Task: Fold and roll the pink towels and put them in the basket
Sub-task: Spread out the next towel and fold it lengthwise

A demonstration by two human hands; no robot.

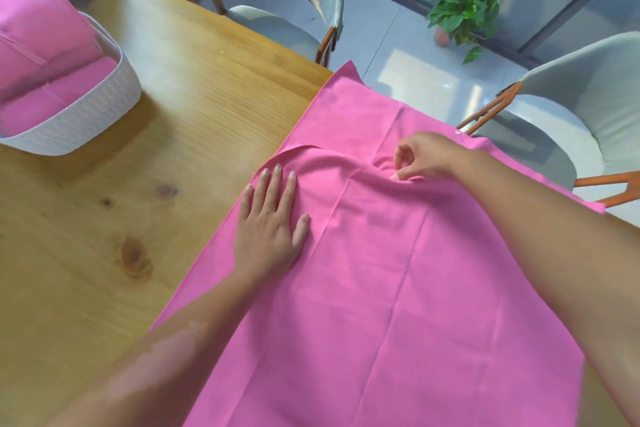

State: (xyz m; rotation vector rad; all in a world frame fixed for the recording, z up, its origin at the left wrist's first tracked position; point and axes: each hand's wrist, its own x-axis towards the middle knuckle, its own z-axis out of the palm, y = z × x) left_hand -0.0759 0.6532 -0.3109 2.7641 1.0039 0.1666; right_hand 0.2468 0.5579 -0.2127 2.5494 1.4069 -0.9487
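Fingers of the left hand (pixel 268 229) press flat on the pink towel (pixel 398 288); right hand (pixel 420 158) pinches its centre crease; folding is underway, and next that pinched edge needs drawing across.

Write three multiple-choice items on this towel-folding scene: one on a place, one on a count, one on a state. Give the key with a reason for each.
1. Where does the white basket stand?
A. on the wooden table, far left
B. on a chair
C. on the floor by the plant

2. How many grey chairs show beyond the table?
A. none
B. two
C. four

3. What is the right hand doing?
A. resting flat on bare wood
B. holding the basket
C. pinching a fold of the spread pink towel

Key:
1 A, the basket sits on the tabletop at the left edge, with pink towels inside.
2 B, one chair is at top centre, another at right.
3 C, its fingertips gather cloth, while the left hand presses flat on the towel.
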